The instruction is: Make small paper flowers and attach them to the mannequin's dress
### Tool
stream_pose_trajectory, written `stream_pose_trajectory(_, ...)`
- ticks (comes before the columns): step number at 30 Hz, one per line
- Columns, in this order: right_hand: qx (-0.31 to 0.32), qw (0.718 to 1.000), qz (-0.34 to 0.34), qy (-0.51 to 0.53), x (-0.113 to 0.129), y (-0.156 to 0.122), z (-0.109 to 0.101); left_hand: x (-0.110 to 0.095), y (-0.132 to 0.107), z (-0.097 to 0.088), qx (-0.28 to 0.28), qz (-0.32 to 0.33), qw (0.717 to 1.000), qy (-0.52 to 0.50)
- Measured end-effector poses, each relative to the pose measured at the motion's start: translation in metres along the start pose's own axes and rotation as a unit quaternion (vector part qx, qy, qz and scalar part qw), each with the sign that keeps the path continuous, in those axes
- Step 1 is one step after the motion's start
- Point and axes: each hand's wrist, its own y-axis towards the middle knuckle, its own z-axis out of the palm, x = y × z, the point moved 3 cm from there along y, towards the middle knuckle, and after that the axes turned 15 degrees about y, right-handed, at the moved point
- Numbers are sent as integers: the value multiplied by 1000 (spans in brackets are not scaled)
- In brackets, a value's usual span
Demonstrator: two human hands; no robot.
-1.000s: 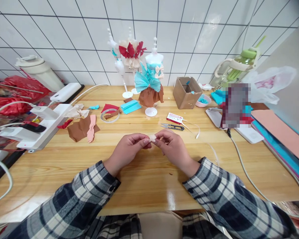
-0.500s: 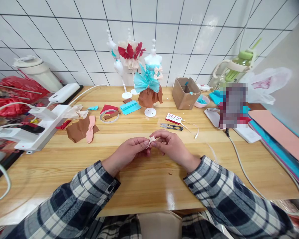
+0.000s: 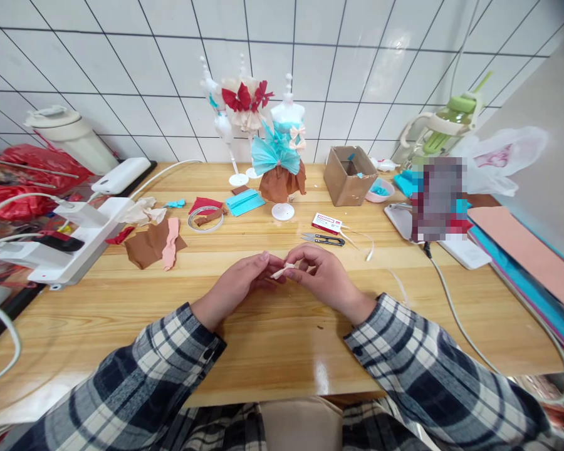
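A small gathered piece of cream crepe paper (image 3: pixel 282 271) is pinched between the thumb and fingers of my right hand (image 3: pixel 326 275). My left hand (image 3: pixel 237 285) lies open close beside it, thumb lifted away from the other fingers, which are beneath and behind the paper's left end. Whether those fingers touch it, I cannot tell. Just beyond my hands lie thread snips (image 3: pixel 326 240) and a small red-and-white box (image 3: pixel 327 223). Farther back stands a white dress-form stand (image 3: pixel 287 113) wearing a blue paper bow (image 3: pixel 275 155) and a brown paper skirt (image 3: pixel 284 181).
On the left are a brown paper piece (image 3: pixel 145 247), a pink paper strip (image 3: pixel 170 244), a tape roll (image 3: pixel 205 220) and a power strip (image 3: pixel 82 238). A cardboard box (image 3: pixel 345 185) stands behind. To the right, a cable (image 3: pixel 455 313) crosses the table near stacked paper sheets (image 3: pixel 536 250).
My left thumb has let go of the cream paper and lifted. The paper has tipped from upright to nearly flat in my right hand, its end pointing left.
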Motion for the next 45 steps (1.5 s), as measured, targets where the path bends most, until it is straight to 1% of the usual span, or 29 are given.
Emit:
stream_pose_trajectory(2, -13, 1000, 4, -9, -1, 0, 0, -4, -1, -1, -11, 22, 997, 71)
stream_pose_trajectory(4, -26, 999, 14, -13, -1, 0, -1, -7, -1, -2, -21, 28, 991, 129)
stream_pose_trajectory(6, -25, 999, 23, 1, -1, -1, -2, -7, 0, -4, -32, 26, 989, 139)
stream_pose_trajectory(8, -8, 1000, 13, 16, 1, -2, -3, -6, 0, -5, -25, 19, 991, 127)
stream_pose_trajectory(10, 24, 999, -19, 5, 5, -3, -3, -4, 1, -5, -13, 13, 993, 120)
stream_pose_trajectory(12, 48, 997, -51, -32, 9, -3, -3, -3, 1, -5, -4, 8, 992, 126)
stream_pose_trajectory(13, 48, 996, -60, -52, 9, -3, -3, -3, 1, -5, -2, 8, 991, 135)
stream_pose_trajectory(15, 26, 995, -57, -81, 9, -3, -3, -5, 1, -4, -13, 12, 985, 170)
stream_pose_trajectory(17, -6, 996, -23, -88, 5, -1, -3, -10, 0, -3, -49, 32, 969, 241)
stream_pose_trajectory(18, -16, 997, 8, -77, 3, -1, -3, -13, -2, -2, -70, 50, 954, 286)
stream_pose_trajectory(20, -19, 996, 84, -16, -3, -1, -2, -19, -4, -1, -105, 88, 920, 367)
stream_pose_trajectory(21, -13, 992, 122, 27, -6, -1, -1, -21, -5, 0, -115, 101, 907, 391)
stream_pose_trajectory(22, -7, 986, 152, 71, -7, -1, -1, -21, -5, -1, -120, 106, 902, 401)
stream_pose_trajectory(24, 2, 973, 182, 141, -9, -1, 0, -19, -4, -2, -118, 91, 912, 382)
stream_pose_trajectory(26, 5, 968, 185, 170, -9, 0, -1, -16, -3, -4, -110, 64, 932, 340)
stream_pose_trajectory(29, 1, 970, 184, 159, -10, 1, -1, -12, -1, -5, -91, 42, 951, 294)
stream_pose_trajectory(32, -13, 975, 175, 135, -13, 2, 0, -9, -1, -3, -65, 46, 953, 291)
stream_pose_trajectory(34, -23, 981, 159, 109, -14, 2, -1, -8, -2, -3, -81, 62, 941, 322)
stream_pose_trajectory(35, -27, 983, 153, 97, -14, 2, -1, -8, -2, -4, -103, 73, 929, 347)
stream_pose_trajectory(37, -28, 985, 147, 81, -13, 1, 0, -10, -3, -5, -152, 99, 897, 404)
stream_pose_trajectory(38, -26, 986, 145, 80, -12, 0, 1, -11, -3, -6, -168, 112, 883, 425)
stream_pose_trajectory(39, -23, 986, 145, 84, -11, -1, 2, -12, -3, -5, -172, 120, 875, 436)
stream_pose_trajectory(40, -23, 986, 142, 88, -10, -1, 3, -12, -2, -5, -170, 122, 875, 436)
stream_pose_trajectory(41, -25, 986, 140, 92, -9, -2, 4, -12, -2, -4, -164, 118, 882, 427)
stream_pose_trajectory(45, -50, 982, 147, 112, -7, -2, 3, -12, -1, -2, -137, 69, 932, 328)
